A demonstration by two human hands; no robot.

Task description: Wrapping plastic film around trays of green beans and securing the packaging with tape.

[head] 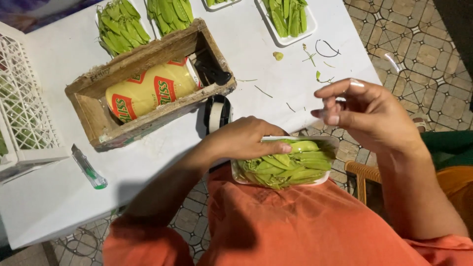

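A white tray (322, 143) heaped with green snow peas (286, 167) rests on the person's lap, against the orange cloth (305, 226), just off the near edge of the desk (276, 83). The left hand (246, 138) lies over the tray's far left corner, fingers curled along its rim and onto the top pods, grasping tray and peas together. The right hand (367, 113) hovers just above and to the right of the tray, apart from it; its fingertips are pinched lightly together, and whether they hold anything cannot be told.

By the look of it this tray is already full, with the pods mostly lying lengthwise, so the filling seems close to finished and only tidying is left. Four more filled trays (288, 19) stand along the far edge of the desk, and pea strings and scraps (320, 76) lie scattered at the far right.

Just beyond the left hand sits a tape dispenser (217, 114). To its left is a wooden box (148, 83) holding a yellow roll (150, 91); a green utility knife (87, 167) lies near left, beside a white crate (22, 113).
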